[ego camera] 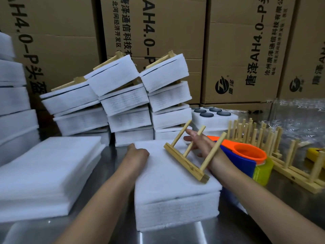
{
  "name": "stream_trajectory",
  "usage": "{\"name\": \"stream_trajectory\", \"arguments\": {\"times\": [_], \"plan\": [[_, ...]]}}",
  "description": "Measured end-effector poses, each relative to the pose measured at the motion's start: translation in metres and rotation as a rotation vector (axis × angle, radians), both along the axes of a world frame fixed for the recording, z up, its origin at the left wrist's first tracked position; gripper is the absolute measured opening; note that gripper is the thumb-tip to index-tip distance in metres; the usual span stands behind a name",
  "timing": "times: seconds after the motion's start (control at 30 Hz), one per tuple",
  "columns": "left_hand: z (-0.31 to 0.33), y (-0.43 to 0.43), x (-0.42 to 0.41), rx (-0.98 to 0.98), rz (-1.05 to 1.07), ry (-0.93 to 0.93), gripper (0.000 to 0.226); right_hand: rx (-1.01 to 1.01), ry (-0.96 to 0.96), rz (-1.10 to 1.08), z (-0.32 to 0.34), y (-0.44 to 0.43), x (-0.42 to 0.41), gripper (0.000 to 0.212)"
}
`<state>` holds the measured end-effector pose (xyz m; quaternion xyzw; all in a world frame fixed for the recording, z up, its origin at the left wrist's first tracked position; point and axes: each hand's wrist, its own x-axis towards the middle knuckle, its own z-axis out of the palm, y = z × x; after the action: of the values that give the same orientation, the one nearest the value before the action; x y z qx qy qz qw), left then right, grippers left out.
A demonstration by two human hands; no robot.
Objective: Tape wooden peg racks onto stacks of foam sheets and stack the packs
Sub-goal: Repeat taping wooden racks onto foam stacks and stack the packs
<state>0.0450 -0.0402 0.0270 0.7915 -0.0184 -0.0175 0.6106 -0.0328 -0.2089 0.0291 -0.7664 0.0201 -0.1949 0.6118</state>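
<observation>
Foam stack (175,182) sits mid-worktop (112,233) — left hand (139,154) curls on its far-left corner, wooden peg rack (186,161) tilts on top against the flat, straight-fingered right hand (198,143). Cartons (246,50) behind read "AH4.0-P".

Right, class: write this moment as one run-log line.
left hand: grips foam stack corner | right hand: open, behind peg rack pegs | peg rack: tilted on foam stack, untaped
</observation>
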Motion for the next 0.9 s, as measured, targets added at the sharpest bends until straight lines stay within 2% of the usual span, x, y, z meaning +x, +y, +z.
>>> {"name": "stream_trajectory", "arguments": {"times": [0.03,0.13,0.23,0.33,0.4,0.47,0.6,0.7,0.73,0.8,0.9], "plan": [[0.0,-0.001,-0.002,-0.019,0.004,0.007,0.053,-0.014,-0.011,0.031,0.0,0.001,-0.001,0.032],[-0.002,-0.001,-0.002,-0.027,0.011,-0.005,0.056,-0.069,0.009,0.096,-0.002,0.0,-0.005,0.014],[-0.002,-0.001,-0.001,-0.043,-0.003,-0.024,0.054,-0.165,0.076,0.19,0.0,0.0,-0.008,0.022],[0.0,0.001,-0.006,-0.031,-0.041,-0.064,0.032,-0.201,0.035,0.181,0.002,0.0,-0.01,0.033],[0.002,0.003,-0.009,0.004,-0.042,-0.068,0.015,-0.132,-0.039,0.088,0.002,-0.002,-0.006,0.033],[0.004,0.006,-0.011,0.034,-0.031,-0.054,0.009,-0.023,-0.103,0.047,0.004,-0.003,-0.005,0.03],[0.007,0.007,-0.011,0.044,-0.028,-0.037,0.025,-0.051,-0.078,0.042,0.004,-0.004,-0.007,0.03],[0.008,0.005,-0.014,-0.015,-0.038,-0.034,0.014,-0.09,-0.02,0.093,0.001,-0.004,-0.006,0.012],[0.008,0.005,-0.014,-0.041,-0.042,-0.037,0.021,-0.086,0.005,0.109,0.001,-0.004,-0.007,0.007],[0.006,0.003,-0.013,-0.076,-0.064,-0.057,0.037,-0.054,0.026,0.133,-0.001,-0.006,-0.007,0.019],[0.009,0.002,-0.021,-0.088,-0.064,-0.062,0.025,-0.009,0.022,0.19,-0.004,-0.005,-0.006,0.027]]}}
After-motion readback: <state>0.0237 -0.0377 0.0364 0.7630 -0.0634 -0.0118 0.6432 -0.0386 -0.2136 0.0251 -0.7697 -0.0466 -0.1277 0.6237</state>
